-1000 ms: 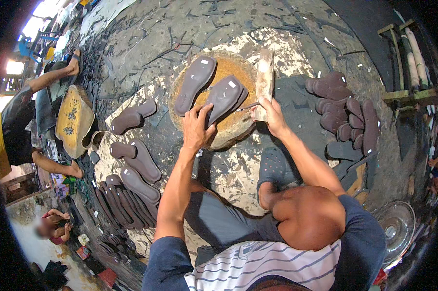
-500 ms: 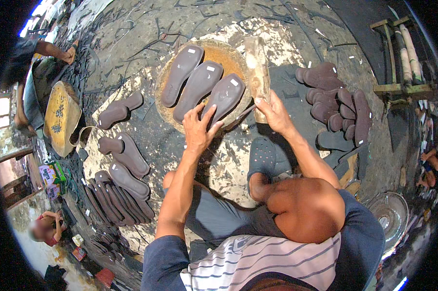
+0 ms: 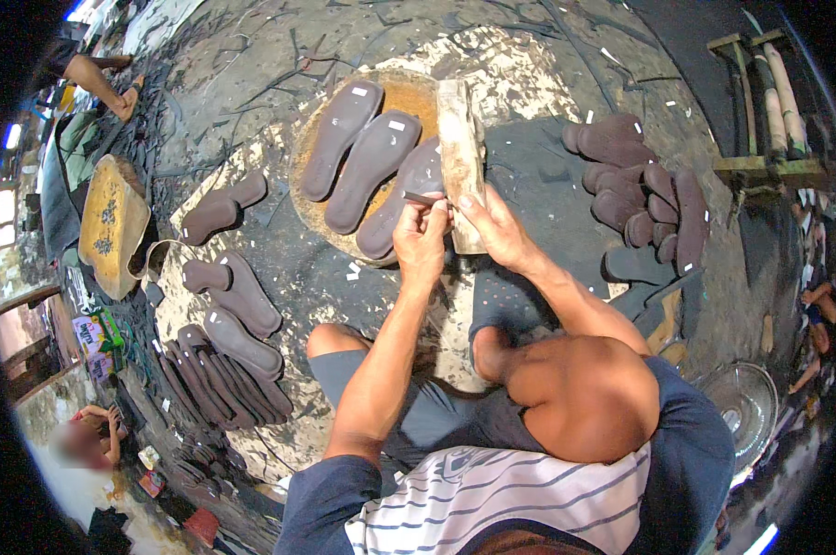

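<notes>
My left hand (image 3: 421, 239) pinches a short dark rod (image 3: 423, 198), perhaps a punch; its far end meets the wooden block. My right hand (image 3: 499, 229) is closed around the lower end of that long, pale, worn wooden block (image 3: 460, 139), thumb laid along it. Beneath lies a round wooden stump (image 3: 408, 85) bearing three brown shoe soles. The left sole (image 3: 340, 139) and middle sole (image 3: 375, 171) each carry a small white label at the toe. The right sole (image 3: 388, 217) is partly covered by the block and my left hand.
Brown soles (image 3: 237, 370) are stacked on the left, and more soles (image 3: 690, 222) lie piled on the right. A yellowish wooden block (image 3: 112, 222) stands at far left. Dark scraps litter the floor. A metal fan (image 3: 740, 416) is at lower right; another person's leg (image 3: 99, 79) shows upper left.
My left hand has left the right sole and moved right, now pinching the dark rod that was at my right hand. The wooden block has shifted left, over the right sole.
</notes>
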A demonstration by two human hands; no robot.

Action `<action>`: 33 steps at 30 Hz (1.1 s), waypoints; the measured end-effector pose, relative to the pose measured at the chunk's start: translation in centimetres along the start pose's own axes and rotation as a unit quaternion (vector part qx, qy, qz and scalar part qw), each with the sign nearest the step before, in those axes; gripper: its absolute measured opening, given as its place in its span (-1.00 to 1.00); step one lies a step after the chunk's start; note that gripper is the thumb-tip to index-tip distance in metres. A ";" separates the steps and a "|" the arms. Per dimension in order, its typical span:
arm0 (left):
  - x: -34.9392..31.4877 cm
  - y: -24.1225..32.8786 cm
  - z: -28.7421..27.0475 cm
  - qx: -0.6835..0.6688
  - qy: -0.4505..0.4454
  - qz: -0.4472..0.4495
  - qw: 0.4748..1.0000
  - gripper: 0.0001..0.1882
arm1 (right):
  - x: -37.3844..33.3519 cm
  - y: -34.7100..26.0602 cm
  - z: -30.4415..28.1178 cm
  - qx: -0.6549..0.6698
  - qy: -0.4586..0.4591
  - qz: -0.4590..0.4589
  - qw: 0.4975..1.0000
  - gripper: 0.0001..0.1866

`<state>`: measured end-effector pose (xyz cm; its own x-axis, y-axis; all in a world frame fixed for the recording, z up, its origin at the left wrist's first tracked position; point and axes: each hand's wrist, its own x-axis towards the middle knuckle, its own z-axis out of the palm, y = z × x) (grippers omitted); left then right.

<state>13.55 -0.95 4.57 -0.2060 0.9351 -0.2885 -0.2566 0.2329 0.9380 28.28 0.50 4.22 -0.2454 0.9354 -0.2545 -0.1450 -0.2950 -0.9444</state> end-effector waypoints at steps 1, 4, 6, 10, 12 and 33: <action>0.2 -0.6 0.1 0.001 0.004 -0.002 1.000 -0.75 | 0.1 -0.4 0.0 -0.046 0.013 0.004 0.999 -0.42; 0.4 0.1 1.5 -0.018 0.019 -0.039 0.999 -0.75 | -0.1 0.8 -1.8 -0.118 0.045 0.006 0.992 -0.39; 3.5 0.0 0.6 0.061 0.059 -0.024 0.996 -0.68 | -0.3 -1.1 -2.3 -0.174 0.059 0.011 0.983 -0.38; 9.1 0.4 -0.8 0.173 0.031 0.107 0.979 -0.67 | -0.1 0.5 -5.0 -0.112 0.013 0.085 0.990 -0.51; 9.5 0.3 -0.6 0.202 0.024 0.106 0.973 -0.68 | -0.1 0.3 -4.9 -0.058 0.013 0.121 0.991 -0.48; 9.1 -3.3 -0.8 0.415 -0.009 0.385 0.824 -0.72 | -0.4 -8.6 -5.5 -0.459 -0.150 0.129 0.866 -0.34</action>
<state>11.76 6.58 -1.30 0.0091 0.8935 0.4490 0.6804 -0.3346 0.6520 34.92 3.78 11.28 -0.4142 0.7284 -0.5458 0.7408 -0.0786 -0.6671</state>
